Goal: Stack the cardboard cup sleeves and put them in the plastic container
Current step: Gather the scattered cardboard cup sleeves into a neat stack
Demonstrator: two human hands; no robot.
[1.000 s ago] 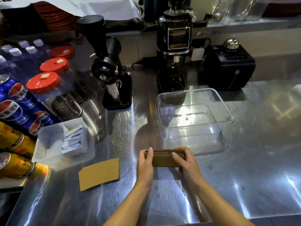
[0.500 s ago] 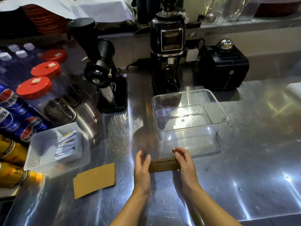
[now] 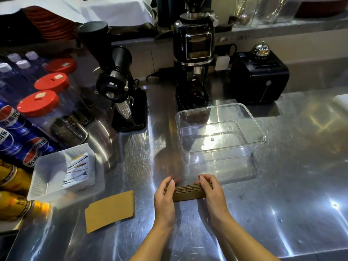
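Observation:
A stack of brown cardboard cup sleeves (image 3: 189, 193) stands on edge on the steel counter, pressed between my two hands. My left hand (image 3: 164, 197) holds its left end and my right hand (image 3: 211, 193) covers its right end. Just beyond the stack sits the clear plastic container (image 3: 220, 153), with nothing in it. One loose flat sleeve (image 3: 111, 210) lies on the counter to the left of my left hand.
A white tray (image 3: 45, 178) with paper sachets sits at the left, beside soda cans (image 3: 11, 129) and red-lidded jars (image 3: 38, 103). Two black grinders (image 3: 122, 91) (image 3: 194, 59) and a black box (image 3: 259, 78) stand behind the container. Bare steel counter (image 3: 291, 176) stretches to the right.
Both hands have stayed at the ends of the stack, squeezing and squaring it on the counter. The stack now tilts slightly, its right end farther away. The camera view has shifted a little.

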